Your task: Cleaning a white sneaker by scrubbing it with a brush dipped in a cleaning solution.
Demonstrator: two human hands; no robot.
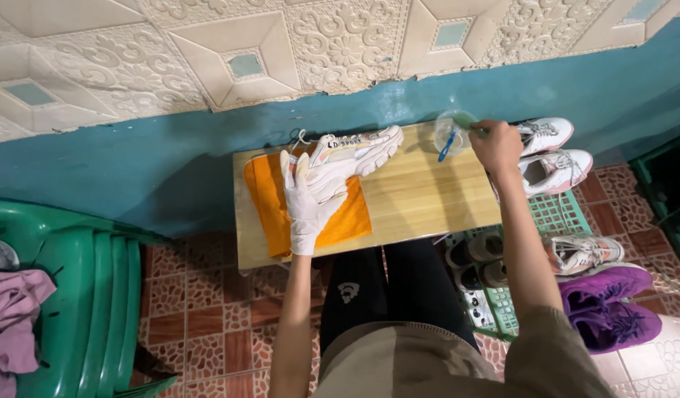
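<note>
A seated person works at a low wooden table (421, 199) set against a teal-painted wall (207, 169) topped with embossed cream panels (207, 51). The left hand (307, 195), in a white glove, lies with its fingers together and extended flat against the side of a chunky white sneaker (351, 153); the shoe lies on its side, half on an orange cloth (274, 203) spread over the table's left end. The bare right hand (496, 145) reaches to the table's far right corner, its fingers curled tight around a green-handled brush (472, 127) dipped toward a small clear plastic cup (449, 133) that holds a blue tool (447, 147). Just beyond that hand, two white sneakers (554, 151) rest on a green plastic crate (557, 214). Another white sneaker (583, 250), a purple pair (612, 298) and dark shoes (476, 262) lie near the person's right knee on the patterned red floor tiles (207, 317). Stacked green plastic chairs (89, 295) with a mauve garment (12, 309) stand at left.
</note>
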